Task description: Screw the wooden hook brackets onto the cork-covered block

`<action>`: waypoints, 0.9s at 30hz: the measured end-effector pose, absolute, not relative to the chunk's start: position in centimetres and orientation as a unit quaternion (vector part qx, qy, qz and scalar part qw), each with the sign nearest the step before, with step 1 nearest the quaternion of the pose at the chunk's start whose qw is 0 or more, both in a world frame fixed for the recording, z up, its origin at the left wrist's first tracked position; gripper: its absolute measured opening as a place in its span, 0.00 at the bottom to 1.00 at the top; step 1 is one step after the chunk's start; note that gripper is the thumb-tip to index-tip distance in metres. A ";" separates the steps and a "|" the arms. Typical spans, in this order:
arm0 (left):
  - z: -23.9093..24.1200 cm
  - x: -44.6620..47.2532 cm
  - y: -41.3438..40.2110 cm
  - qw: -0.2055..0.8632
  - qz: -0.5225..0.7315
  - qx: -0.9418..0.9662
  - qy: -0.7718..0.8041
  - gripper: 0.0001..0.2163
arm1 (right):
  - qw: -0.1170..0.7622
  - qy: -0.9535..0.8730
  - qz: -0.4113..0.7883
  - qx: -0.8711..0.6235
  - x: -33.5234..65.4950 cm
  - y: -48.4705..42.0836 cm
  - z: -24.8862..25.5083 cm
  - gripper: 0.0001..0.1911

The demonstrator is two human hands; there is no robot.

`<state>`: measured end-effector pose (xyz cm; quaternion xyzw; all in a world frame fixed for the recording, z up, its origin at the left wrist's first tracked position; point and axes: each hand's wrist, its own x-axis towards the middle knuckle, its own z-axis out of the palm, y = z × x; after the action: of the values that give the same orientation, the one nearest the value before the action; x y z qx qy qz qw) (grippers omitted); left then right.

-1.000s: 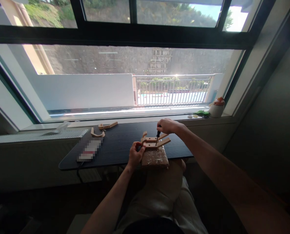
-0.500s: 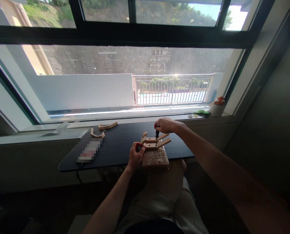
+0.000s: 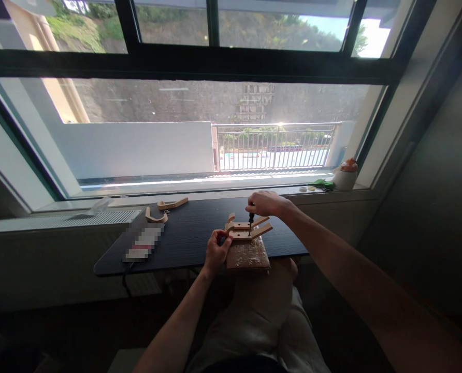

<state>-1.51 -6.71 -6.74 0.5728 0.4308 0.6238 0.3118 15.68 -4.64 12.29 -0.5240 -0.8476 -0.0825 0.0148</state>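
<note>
My right hand (image 3: 264, 202) is closed round the black handle of a small screwdriver (image 3: 250, 221), held upright with its tip on a light wooden piece (image 3: 246, 230) that has curved prongs. That piece rests on a brown cork-like block (image 3: 248, 255) at the near edge of the black table (image 3: 184, 238). My left hand (image 3: 215, 251) grips the left end of the wooden piece and the block, fingers curled.
Two more curved wooden pieces (image 3: 164, 210) lie at the table's far left. A flat blurred packet (image 3: 142, 243) lies near the left front edge. A small pot (image 3: 344, 175) and small items stand on the windowsill at the right. My knee is under the block.
My hands and the wooden piece stay in place; the screwdriver keeps its spot on the piece. The view has tilted slightly, shifting everything a little down in the picture.
</note>
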 end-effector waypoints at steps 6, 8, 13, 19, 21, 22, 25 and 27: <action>-6.8 -1.5 -6.7 0.300 0.630 0.569 0.436 0.10 | 0.006 -0.873 -0.061 -0.484 15.7 -5.2 12.6 0.14; -6.8 -1.5 -6.7 0.301 0.628 0.570 0.436 0.10 | 0.011 -0.875 -0.068 -0.479 15.6 -5.0 12.4 0.14; -6.7 -1.5 -6.7 0.310 0.626 0.572 0.431 0.10 | 0.016 -0.858 -0.077 -0.507 15.6 -4.3 11.5 0.17; -6.5 -1.5 -6.8 0.304 0.626 0.570 0.437 0.10 | 0.016 -0.840 -0.073 -0.537 15.9 -4.1 11.5 0.19; -6.4 -1.5 -6.9 0.310 0.624 0.566 0.439 0.10 | 0.012 -0.836 -0.060 -0.546 16.0 -4.4 11.9 0.18; -6.4 -1.4 -7.0 0.315 0.624 0.565 0.439 0.10 | 0.011 -0.836 -0.053 -0.546 16.1 -4.5 12.2 0.17; -6.4 -1.4 -7.0 0.317 0.625 0.566 0.435 0.10 | 0.010 -0.851 -0.040 -0.524 16.0 -4.9 12.6 0.14; -6.4 -1.4 -6.9 0.315 0.627 0.565 0.433 0.10 | 0.009 -0.863 -0.044 -0.503 15.9 -5.1 12.6 0.14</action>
<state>-1.44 -6.95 -6.45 0.5652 0.4331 0.6275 0.3150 15.85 -5.11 12.63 -0.5033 -0.8630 -0.0438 0.0087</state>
